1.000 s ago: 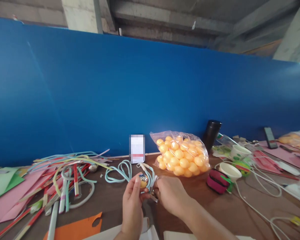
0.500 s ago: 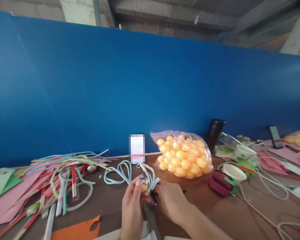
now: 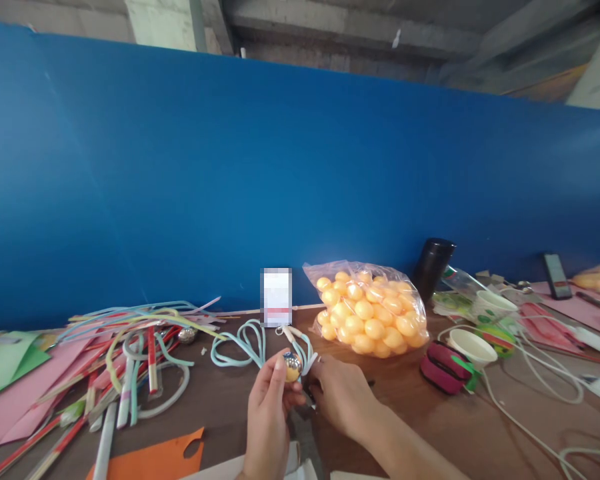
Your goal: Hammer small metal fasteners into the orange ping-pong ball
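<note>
Between thumb and fingers, my left hand [image 3: 271,410] pinches a shiny silver ball [image 3: 293,367], whose lower side looks golden. Right beside it, my right hand [image 3: 343,393] is closed with its back toward me. A small metallic edge shows under its fingertips, and a short dark piece pokes out past the knuckles, so what it grips is mostly hidden. Just beyond the hands lies a pale blue lanyard cord [image 3: 219,360], looped on the table and joined to a white badge card [image 3: 277,297] leaning on the blue partition.
Behind my right hand rests a clear bag of orange balls [image 3: 364,310]. Left lies a pile of coloured strips and tubes [image 3: 130,373], another silver ball [image 3: 187,335] and orange paper [image 3: 155,460]. Rightward are a maroon pouch [image 3: 443,370], paper cup [image 3: 473,347], cables and black bottle [image 3: 433,267].
The view has shifted slightly, moving everything a little to the right. Both hands keep nearly the same pose, and the silver ball stays in my left fingers.
</note>
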The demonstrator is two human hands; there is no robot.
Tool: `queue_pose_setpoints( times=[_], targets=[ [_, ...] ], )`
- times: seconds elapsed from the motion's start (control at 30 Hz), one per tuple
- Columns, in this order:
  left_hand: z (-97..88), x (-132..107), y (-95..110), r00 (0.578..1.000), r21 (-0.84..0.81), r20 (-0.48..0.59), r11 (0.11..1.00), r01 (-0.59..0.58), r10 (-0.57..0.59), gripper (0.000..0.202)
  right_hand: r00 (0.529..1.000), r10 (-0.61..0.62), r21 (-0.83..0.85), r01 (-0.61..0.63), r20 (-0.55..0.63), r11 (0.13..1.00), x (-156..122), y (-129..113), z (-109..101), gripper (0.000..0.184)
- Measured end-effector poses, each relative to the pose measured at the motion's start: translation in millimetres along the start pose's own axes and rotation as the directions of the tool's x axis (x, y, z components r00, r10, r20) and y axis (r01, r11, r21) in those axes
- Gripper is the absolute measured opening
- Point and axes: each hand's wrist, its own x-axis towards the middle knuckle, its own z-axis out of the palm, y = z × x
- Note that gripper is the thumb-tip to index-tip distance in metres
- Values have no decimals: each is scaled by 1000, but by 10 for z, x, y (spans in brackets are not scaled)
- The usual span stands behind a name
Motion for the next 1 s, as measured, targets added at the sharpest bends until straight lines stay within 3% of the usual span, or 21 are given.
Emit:
queue_pose_setpoints(
  times=[0.23,0.37,0.7,0.83,1.0],
  targets=[
    [-20,21,-4,1000,-68,-6,997,27,-28,42,1000,16,195,-16,2,981,-32,16,-115,21],
    [-13,22,22,998,-139,27,988,65,-61,42,999,-10,397,-8,42,918,-41,40,-176,20],
    [38,8,125,985,-236,79,957,166,-152,21,988,43,760,-143,150,634,28,92,-73,13],
    [33,8,138,972,-281,103,932,231,-210,18,977,13,842,-191,214,504,42,81,-138,11],
    [43,-21,153,969,-299,151,925,234,-196,15,968,-46,913,-215,245,346,24,40,-225,17]
  ],
)
